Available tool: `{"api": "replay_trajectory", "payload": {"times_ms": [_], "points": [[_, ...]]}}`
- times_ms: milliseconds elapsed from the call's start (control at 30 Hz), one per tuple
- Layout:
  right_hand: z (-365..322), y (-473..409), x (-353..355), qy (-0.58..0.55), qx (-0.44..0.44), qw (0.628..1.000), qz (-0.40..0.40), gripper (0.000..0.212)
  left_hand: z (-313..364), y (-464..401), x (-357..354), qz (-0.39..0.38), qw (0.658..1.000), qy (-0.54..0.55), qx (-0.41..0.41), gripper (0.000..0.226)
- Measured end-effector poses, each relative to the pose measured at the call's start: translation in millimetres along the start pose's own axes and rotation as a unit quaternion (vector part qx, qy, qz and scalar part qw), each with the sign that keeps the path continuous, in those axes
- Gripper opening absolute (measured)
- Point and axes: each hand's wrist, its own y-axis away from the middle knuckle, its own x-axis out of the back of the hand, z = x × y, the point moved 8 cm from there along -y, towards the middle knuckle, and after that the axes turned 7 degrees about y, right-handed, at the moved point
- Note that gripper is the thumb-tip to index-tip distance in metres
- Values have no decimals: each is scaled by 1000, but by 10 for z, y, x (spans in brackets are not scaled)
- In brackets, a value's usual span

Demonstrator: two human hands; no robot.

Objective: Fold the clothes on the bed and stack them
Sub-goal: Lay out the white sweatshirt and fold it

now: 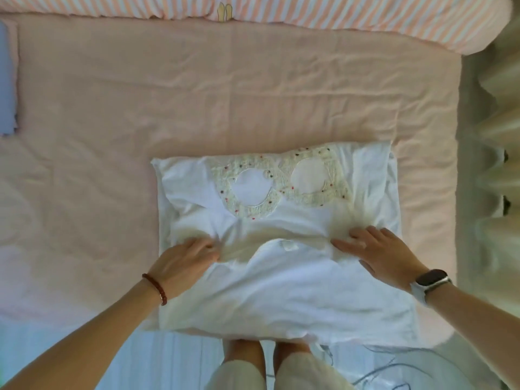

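White cotton T-shirt [281, 277], partly folded, lies on the pink bed sheet [197, 94] at the near edge of the bed, its embroidered patch with two round cut-outs [278, 184] facing up at the far side. The left hand [183, 263], red bead bracelet [155, 288] on the wrist, presses flat on the shirt's left side with fingers extended, grip released; the right hand [385, 254], wearing a smartwatch [427, 282], lies likewise flat on the right side, grip released. A folded pale blue garment [7, 80] rests at the bed's far left edge, well apart, and a striped quilt [337, 15] runs along the far side.
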Motion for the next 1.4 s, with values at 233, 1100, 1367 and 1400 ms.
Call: {"api": "replay_trajectory", "payload": {"times_ms": [233, 1100, 1367, 1400], "points": [[-160, 38, -54, 0, 34, 998, -49, 22, 152, -83, 1, -26, 999, 37, 21, 43], [1058, -1240, 86, -63, -218, 970, -86, 46, -1270, -1117, 303, -56, 940, 43, 334, 58], [1432, -1354, 97, -133, -264, 943, -153, 40, -1659, -1122, 399, -187, 909, 123, 352, 51], [1412, -1358, 121, -125, -259, 948, -139, 35, -1686, -1122, 435, -195, 908, 108, 355, 50]]}}
